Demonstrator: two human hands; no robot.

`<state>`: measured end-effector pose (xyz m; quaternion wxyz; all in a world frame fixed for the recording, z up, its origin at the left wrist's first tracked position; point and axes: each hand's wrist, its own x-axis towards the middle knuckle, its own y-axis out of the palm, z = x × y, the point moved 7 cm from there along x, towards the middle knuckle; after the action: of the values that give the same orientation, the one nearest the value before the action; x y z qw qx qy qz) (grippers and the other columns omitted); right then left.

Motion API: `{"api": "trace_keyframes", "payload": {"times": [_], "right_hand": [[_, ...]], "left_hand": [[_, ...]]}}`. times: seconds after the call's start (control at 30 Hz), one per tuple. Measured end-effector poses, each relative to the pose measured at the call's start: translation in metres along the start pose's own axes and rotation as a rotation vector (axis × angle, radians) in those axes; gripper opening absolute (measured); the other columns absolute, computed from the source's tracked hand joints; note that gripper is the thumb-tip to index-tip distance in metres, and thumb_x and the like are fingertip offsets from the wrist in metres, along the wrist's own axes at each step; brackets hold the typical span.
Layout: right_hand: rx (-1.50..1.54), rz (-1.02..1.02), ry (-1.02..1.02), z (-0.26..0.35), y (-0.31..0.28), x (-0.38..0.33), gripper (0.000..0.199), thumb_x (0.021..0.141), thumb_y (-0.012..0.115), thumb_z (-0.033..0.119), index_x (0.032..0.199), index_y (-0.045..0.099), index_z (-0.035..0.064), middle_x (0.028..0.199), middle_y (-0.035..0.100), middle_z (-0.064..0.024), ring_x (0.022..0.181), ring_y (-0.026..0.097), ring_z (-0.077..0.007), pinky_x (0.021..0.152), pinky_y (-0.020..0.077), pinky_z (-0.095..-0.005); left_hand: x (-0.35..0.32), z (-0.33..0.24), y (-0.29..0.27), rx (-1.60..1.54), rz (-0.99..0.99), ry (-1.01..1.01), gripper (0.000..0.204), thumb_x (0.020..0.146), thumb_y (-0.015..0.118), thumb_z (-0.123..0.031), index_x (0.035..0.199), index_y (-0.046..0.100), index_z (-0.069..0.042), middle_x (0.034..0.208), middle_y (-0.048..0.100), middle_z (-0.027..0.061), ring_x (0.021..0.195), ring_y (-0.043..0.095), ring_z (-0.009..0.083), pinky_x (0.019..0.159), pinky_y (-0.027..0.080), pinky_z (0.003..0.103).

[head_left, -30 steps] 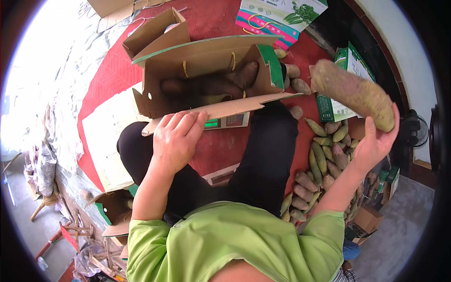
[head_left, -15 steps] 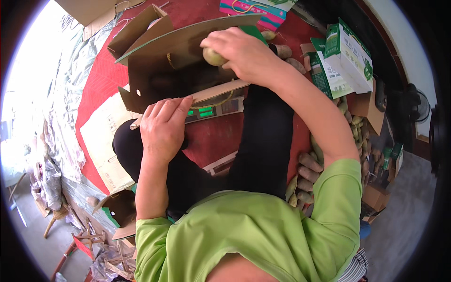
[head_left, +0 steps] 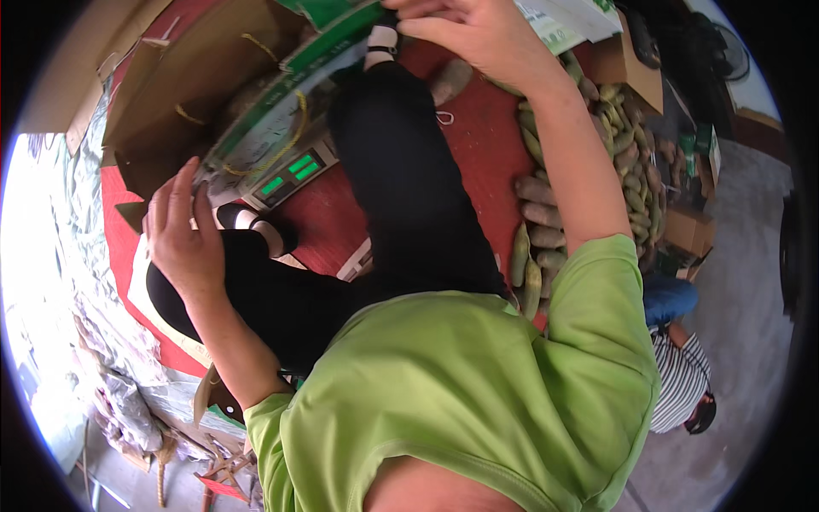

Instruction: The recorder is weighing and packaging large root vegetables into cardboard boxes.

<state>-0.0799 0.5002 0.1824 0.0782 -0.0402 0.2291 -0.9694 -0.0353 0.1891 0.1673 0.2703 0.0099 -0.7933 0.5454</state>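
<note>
A large open cardboard box (head_left: 162, 94) with brown insides stands at the upper left, its printed green-and-white flap (head_left: 264, 119) folded outward with a yellow rope handle (head_left: 300, 119). Under its near side sits a scale (head_left: 322, 154) with green lit displays. My left hand (head_left: 183, 243) rests at the box's near left corner, fingers outstretched and apart. At the top edge my right hand (head_left: 473, 34) reaches left beside the flap's far end; its fingers are stretched, partly cut off by the picture, and I see nothing in them. Shadow hides most of the box's contents.
To my right lie heaps of long brown tubers (head_left: 539, 213) and green gourd-like vegetables (head_left: 631, 171). One tuber (head_left: 452, 81) lies on the red mat (head_left: 486, 136) beyond my knee. A person in a striped top (head_left: 680, 384) is at the right. Plastic sheeting (head_left: 111, 324) lies left.
The view has shifted, with the box now further left. My right hand held a round pale tuber over the box; now none shows in it. My left hand has loosened from the flap edge.
</note>
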Motion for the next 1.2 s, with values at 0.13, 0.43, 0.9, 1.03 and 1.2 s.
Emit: {"api": "trace_keyframes", "payload": {"times": [0.13,0.43,0.9,1.03,1.2], "right_hand": [[-0.149,-0.194,0.195,-0.119,-0.043,-0.087,0.034,0.085,0.060,0.006,0.119,0.058,0.0068,0.105,0.064,-0.0045,0.094,0.059,-0.0107,0.080,0.0478,-0.0253],[-0.945,-0.022,0.385,-0.371,-0.029,-0.381,0.026,0.078,0.061,0.021,0.100,0.063,0.0085,0.088,0.065,-0.0185,0.084,0.062,-0.0355,0.074,0.0495,-0.0420],[-0.202,0.096,1.286,-0.433,0.159,-0.578,0.040,0.080,0.065,0.028,0.110,0.060,0.0030,0.099,0.064,-0.0151,0.090,0.062,-0.0244,0.069,0.0497,-0.0372],[-0.376,-0.093,1.342,-0.433,0.184,-0.591,0.047,0.086,0.054,0.035,0.120,0.052,0.0035,0.106,0.061,-0.0226,0.100,0.060,-0.0355,0.077,0.0483,-0.0448],[-0.267,-0.005,1.401,-0.447,0.182,-0.562,0.066,0.070,0.066,0.039,0.123,0.047,0.0040,0.114,0.059,-0.0239,0.109,0.056,-0.0386,0.090,0.0448,-0.0459]], "left_hand": [[0.000,-0.004,0.003,0.060,-0.002,0.002,0.027,0.082,0.062,-0.006,0.108,0.066,-0.013,0.095,0.066,0.0043,0.088,0.062,0.0207,0.080,0.045,0.034],[0.010,-0.007,0.017,0.038,-0.087,0.049,0.022,0.085,0.063,-0.010,0.106,0.068,-0.014,0.094,0.067,0.0016,0.085,0.063,0.0183,0.077,0.047,0.031],[0.005,0.000,0.011,0.156,-0.211,0.125,0.024,0.082,0.065,-0.011,0.107,0.067,-0.012,0.092,0.068,0.0051,0.086,0.062,0.0221,0.084,0.044,0.035],[0.004,-0.007,0.010,0.206,-0.198,0.106,0.026,0.083,0.064,-0.010,0.109,0.067,-0.013,0.095,0.067,0.0052,0.091,0.062,0.0221,0.085,0.045,0.034],[-0.003,-0.005,0.002,0.220,-0.195,0.087,0.026,0.084,0.064,-0.012,0.109,0.066,-0.013,0.098,0.066,0.0054,0.095,0.060,0.0217,0.088,0.042,0.034]]}}
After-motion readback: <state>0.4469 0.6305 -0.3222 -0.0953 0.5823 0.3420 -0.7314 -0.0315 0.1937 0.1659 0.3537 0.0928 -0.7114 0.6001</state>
